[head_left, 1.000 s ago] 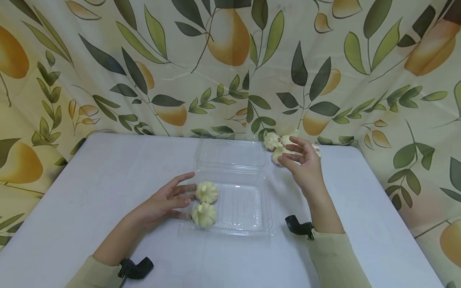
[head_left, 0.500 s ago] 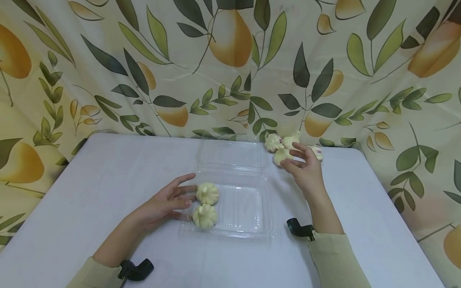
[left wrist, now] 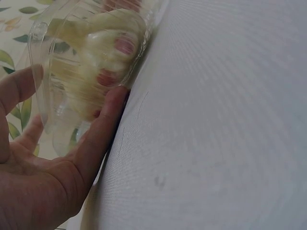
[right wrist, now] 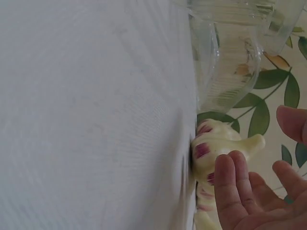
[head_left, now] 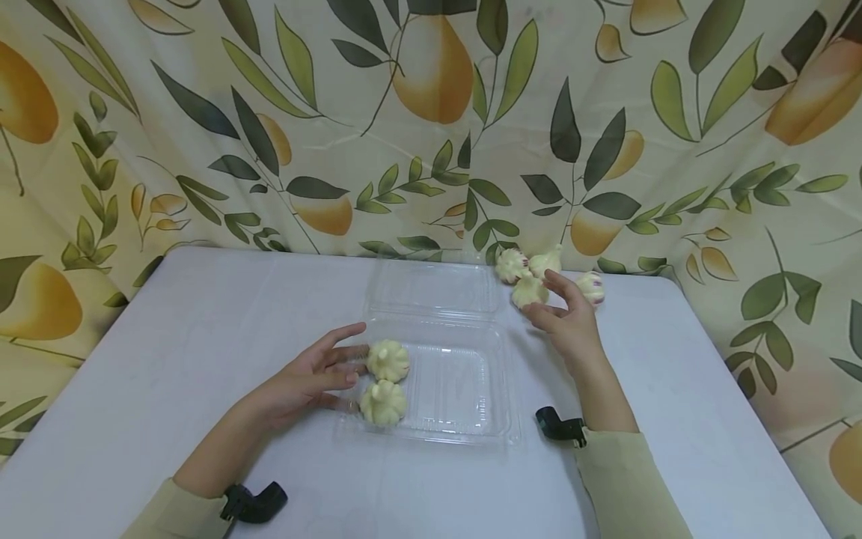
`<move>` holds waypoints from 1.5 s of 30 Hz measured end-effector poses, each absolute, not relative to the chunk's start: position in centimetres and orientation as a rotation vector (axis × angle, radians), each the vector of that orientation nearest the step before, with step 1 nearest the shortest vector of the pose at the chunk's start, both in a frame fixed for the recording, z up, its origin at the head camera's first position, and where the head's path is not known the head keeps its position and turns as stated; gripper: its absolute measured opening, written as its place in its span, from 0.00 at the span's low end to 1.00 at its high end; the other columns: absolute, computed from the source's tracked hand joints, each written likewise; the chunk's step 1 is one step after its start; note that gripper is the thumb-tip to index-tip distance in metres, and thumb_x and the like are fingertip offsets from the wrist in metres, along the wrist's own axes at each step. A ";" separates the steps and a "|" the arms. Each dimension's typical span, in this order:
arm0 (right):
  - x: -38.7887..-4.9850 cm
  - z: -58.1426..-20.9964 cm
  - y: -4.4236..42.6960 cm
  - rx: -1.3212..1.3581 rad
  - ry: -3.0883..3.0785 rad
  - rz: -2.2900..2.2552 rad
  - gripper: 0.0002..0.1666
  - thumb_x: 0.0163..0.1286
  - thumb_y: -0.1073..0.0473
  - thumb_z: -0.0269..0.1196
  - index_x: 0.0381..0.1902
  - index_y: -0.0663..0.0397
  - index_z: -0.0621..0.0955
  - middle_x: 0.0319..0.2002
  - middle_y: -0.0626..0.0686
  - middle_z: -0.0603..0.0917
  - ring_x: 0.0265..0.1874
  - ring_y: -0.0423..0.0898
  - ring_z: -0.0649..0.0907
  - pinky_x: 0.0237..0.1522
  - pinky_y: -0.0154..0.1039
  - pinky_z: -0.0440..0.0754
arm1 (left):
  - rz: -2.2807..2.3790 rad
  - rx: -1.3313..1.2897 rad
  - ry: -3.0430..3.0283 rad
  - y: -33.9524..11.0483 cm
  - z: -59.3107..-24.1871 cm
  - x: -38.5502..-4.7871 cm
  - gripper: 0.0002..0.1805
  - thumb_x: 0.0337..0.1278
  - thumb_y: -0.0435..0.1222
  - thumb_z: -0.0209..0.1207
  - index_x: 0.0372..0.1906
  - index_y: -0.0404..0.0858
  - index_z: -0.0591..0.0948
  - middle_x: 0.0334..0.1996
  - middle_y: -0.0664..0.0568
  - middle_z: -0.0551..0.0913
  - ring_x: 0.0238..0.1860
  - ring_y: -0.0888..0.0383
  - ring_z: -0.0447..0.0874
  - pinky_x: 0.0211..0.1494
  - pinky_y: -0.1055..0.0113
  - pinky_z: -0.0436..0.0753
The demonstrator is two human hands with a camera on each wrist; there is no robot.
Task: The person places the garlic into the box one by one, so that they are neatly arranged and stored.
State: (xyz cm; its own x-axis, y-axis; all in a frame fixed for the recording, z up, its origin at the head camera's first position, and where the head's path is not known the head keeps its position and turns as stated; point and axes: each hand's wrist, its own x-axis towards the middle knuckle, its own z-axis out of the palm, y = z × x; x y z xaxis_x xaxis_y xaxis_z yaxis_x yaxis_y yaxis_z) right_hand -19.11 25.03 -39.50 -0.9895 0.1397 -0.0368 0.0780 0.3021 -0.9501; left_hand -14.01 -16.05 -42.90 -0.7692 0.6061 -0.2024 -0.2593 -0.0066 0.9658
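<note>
The left hand (head_left: 303, 385) is resting its fingers against the left side of a clear plastic box (head_left: 447, 389), its grip spread and holding nothing. Inside, a near garlic bulb (head_left: 382, 404) and a far garlic bulb (head_left: 387, 361) are touching along that side; the lid (head_left: 433, 288) is lying back beyond them. Across the tabletop (head_left: 417, 486), the right hand (head_left: 569, 318) is hanging beside a cluster of three bulbs (head_left: 530, 292), its grip parted, clasping nothing; I can't tell whether it's touching them. A purple-streaked bulb (head_left: 590, 287) is sitting just right of them.
</note>
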 end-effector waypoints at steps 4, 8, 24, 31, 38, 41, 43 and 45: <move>-19.4 -39.7 25.2 -0.183 -2.566 1.810 0.50 0.66 0.62 0.67 0.80 0.45 0.55 0.79 0.53 0.54 0.48 0.41 0.80 0.42 0.27 0.82 | 1.837 0.359 1.675 -16.0 -42.8 -14.0 0.42 0.69 0.32 0.57 0.80 0.51 0.50 0.77 0.41 0.55 0.74 0.37 0.59 0.54 0.46 0.81; -19.3 -39.7 25.3 -0.161 -2.672 1.772 0.53 0.66 0.59 0.67 0.81 0.41 0.52 0.80 0.51 0.49 0.56 0.49 0.80 0.43 0.27 0.81 | 1.835 0.351 1.674 -16.0 -42.6 -14.0 0.42 0.69 0.32 0.57 0.80 0.51 0.49 0.77 0.41 0.54 0.75 0.38 0.59 0.54 0.47 0.81; -19.1 -39.7 25.5 -0.088 -2.823 1.402 0.44 0.65 0.57 0.69 0.76 0.53 0.64 0.65 0.69 0.64 0.54 0.64 0.81 0.50 0.45 0.80 | 1.830 0.366 1.681 -15.9 -42.8 -14.2 0.43 0.68 0.34 0.59 0.80 0.51 0.49 0.77 0.40 0.54 0.74 0.37 0.59 0.54 0.47 0.81; -19.0 -39.7 25.1 -0.078 -2.837 1.423 0.33 0.64 0.56 0.69 0.66 0.52 0.72 0.75 0.66 0.57 0.63 0.69 0.73 0.60 0.60 0.74 | 1.824 0.346 1.679 -16.0 -42.9 -14.2 0.42 0.69 0.32 0.57 0.80 0.52 0.49 0.77 0.40 0.54 0.74 0.37 0.59 0.54 0.47 0.81; -19.1 -39.7 24.9 -0.048 -2.844 1.421 0.29 0.63 0.58 0.69 0.60 0.54 0.72 0.76 0.62 0.59 0.65 0.69 0.72 0.63 0.64 0.70 | 1.827 0.353 1.682 -16.0 -42.9 -14.2 0.42 0.69 0.32 0.56 0.80 0.51 0.49 0.77 0.40 0.54 0.74 0.37 0.59 0.54 0.47 0.81; -19.1 -39.7 24.8 -0.036 -2.845 1.422 0.29 0.63 0.58 0.70 0.59 0.54 0.72 0.75 0.61 0.61 0.65 0.69 0.72 0.63 0.63 0.71 | 1.831 0.356 1.680 -16.0 -42.9 -14.1 0.42 0.69 0.32 0.56 0.80 0.51 0.49 0.77 0.40 0.54 0.74 0.37 0.59 0.54 0.47 0.81; -19.1 -39.8 24.8 -0.039 -2.847 1.426 0.28 0.63 0.58 0.70 0.58 0.54 0.73 0.73 0.61 0.65 0.66 0.67 0.73 0.63 0.63 0.71 | 1.830 0.358 1.680 -16.0 -42.9 -14.1 0.42 0.69 0.32 0.56 0.80 0.51 0.49 0.77 0.40 0.54 0.74 0.37 0.59 0.55 0.47 0.81; -19.1 -39.8 24.8 -0.049 -2.860 1.432 0.27 0.62 0.57 0.71 0.57 0.54 0.73 0.71 0.60 0.68 0.66 0.66 0.73 0.63 0.62 0.72 | 1.829 0.358 1.681 -16.1 -42.9 -14.0 0.42 0.69 0.32 0.57 0.80 0.51 0.49 0.77 0.39 0.54 0.74 0.37 0.59 0.55 0.47 0.81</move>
State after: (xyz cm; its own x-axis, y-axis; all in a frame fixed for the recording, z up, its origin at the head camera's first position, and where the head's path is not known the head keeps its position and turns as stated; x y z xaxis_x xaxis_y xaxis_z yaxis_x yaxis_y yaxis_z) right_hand -19.10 24.75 -39.84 -0.9979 0.0018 -0.0646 0.0528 0.5989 -0.7991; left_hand -14.03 -16.05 -42.95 -0.7702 0.6031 -0.2077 -0.2579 0.0035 0.9662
